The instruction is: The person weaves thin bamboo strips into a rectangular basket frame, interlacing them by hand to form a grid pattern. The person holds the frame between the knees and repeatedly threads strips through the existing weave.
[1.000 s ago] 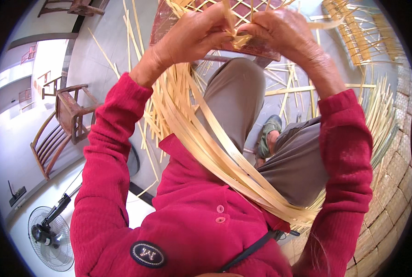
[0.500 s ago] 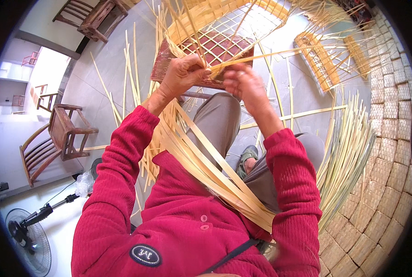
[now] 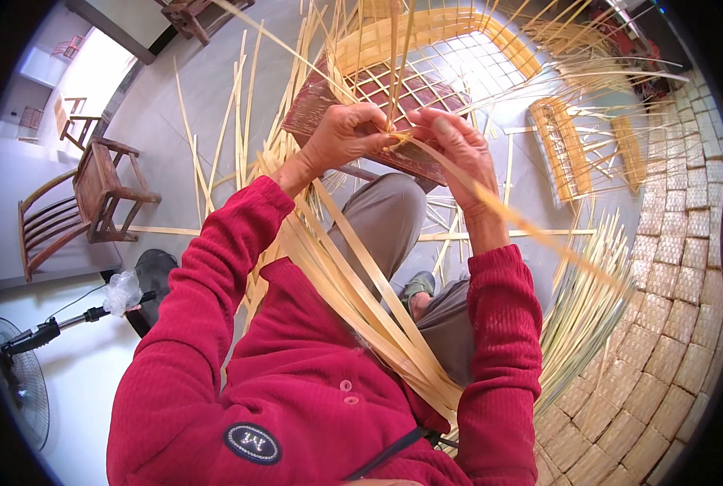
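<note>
An open-lattice woven basket (image 3: 426, 31) with a wide yellow side band rests on a worn red stool (image 3: 313, 105) in front of me. My left hand (image 3: 337, 144) is closed, thumb and fingers pinching bamboo strips at the basket's near corner. Several upright strips (image 3: 394, 61) rise from that spot. Close beside it, my right hand (image 3: 459, 146) has its fingers bent at a long bamboo strip (image 3: 523, 215), which runs from the corner across the hand and off to the lower right, blurred. The fingertips partly hide the crossing strips.
A bundle of long strips (image 3: 378, 348) lies across my lap. More thin strips (image 3: 592, 312) fan out at my right, beside stacked woven blocks (image 3: 661, 324). Partly woven pieces (image 3: 560, 150) lie on the floor. At left stand a wooden chair (image 3: 98, 190) and a fan (image 3: 21, 373).
My right hand, blurred before, has moved closer to the corner. The long strip that pointed right now swings down toward the lower right. The whole view has shifted slightly.
</note>
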The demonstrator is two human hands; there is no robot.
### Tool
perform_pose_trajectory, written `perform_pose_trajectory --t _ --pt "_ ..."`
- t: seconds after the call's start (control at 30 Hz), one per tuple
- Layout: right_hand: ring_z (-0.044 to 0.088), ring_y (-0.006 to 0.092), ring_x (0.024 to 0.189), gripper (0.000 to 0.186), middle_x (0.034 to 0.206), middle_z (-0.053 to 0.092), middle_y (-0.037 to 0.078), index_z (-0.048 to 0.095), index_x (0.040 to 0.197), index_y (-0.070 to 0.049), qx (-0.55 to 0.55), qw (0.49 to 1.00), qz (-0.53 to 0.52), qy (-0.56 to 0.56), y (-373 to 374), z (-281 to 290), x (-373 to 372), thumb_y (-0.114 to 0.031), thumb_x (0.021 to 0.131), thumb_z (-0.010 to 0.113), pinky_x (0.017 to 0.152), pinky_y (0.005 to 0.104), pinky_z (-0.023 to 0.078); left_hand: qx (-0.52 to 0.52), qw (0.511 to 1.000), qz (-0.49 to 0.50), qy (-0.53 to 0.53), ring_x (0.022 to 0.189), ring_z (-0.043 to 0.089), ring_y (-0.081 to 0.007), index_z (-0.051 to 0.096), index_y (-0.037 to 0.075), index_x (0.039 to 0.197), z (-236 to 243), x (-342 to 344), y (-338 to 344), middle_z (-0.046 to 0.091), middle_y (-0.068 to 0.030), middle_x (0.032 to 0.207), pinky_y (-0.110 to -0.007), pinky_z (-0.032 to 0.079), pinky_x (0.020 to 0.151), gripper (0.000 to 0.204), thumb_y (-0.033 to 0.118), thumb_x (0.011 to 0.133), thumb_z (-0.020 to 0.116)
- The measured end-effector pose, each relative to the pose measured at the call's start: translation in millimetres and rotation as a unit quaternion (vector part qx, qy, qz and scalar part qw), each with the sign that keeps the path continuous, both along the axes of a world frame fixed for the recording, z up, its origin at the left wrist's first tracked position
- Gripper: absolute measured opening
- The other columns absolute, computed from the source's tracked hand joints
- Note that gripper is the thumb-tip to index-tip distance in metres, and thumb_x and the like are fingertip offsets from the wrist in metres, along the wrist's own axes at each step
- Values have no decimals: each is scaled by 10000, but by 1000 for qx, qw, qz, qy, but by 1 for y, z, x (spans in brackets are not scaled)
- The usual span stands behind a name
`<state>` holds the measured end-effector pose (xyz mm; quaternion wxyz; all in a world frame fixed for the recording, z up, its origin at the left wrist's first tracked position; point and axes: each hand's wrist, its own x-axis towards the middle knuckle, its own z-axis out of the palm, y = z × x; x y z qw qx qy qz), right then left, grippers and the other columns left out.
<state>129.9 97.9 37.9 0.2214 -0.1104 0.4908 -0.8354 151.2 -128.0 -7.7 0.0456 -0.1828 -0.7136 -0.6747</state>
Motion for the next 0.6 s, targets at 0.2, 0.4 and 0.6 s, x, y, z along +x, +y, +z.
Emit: perform_pose_trajectory --t 0.2,0.4,0.6 --pt "505 65 819 257 911 544 -52 700 1181 -53 111 980 60 152 -12 10 8 -144 943 723 741 204 431 -58 995 22 73 777 633 -41 700 15 936 8 -1 0 682 -5 842 -215 534 668 145 105 888 803" --pt "535 60 802 186 907 603 0 668 972 -20 152 968 -80 180 -15 5 12 -204 983 696 723 216 459 -100 993 38 53 761 634 -48 704 6 935 11 -1 0 670 -13 811 -215 536 661 139 94 885 799" --pt "599 89 820 204 1040 633 58 553 1178 -9 148 954 -224 129 -16 0 15 -34 975 547 749 242 528 -118 987 64 84 745 666 -71 702 0 954 12 3 5 674 -29 816 -229 549 649 152 94 883 799"
